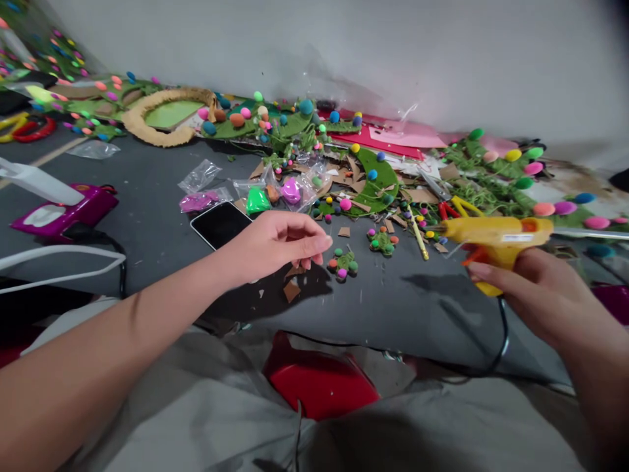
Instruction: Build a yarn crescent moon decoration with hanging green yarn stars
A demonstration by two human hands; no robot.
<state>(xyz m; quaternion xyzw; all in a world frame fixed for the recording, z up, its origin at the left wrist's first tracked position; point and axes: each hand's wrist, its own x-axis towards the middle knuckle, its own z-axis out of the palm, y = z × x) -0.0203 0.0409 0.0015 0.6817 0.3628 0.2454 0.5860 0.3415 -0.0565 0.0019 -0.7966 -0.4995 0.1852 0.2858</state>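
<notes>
My left hand [282, 246] hovers over the grey table with its fingers curled and the thumb and fingertips close together; anything between them is too small to make out. Below and right of its fingertips lies a small green star [343, 263] with coloured balls on its points. A second such star [382, 242] lies just to the right. On the right side, my right hand [545, 288] is wrapped round the handle of a yellow glue gun [496, 233], whose nozzle points left. A black cord hangs from the gun's grip.
A phone [221, 224] lies partly behind my left forearm. Bags of coloured balls [291, 190], cardboard scraps, scissors [445, 196] and a pencil [417, 234] lie beyond. A purple glue gun [73, 210] is at the left. A tan ring [147, 121] rests near the wall.
</notes>
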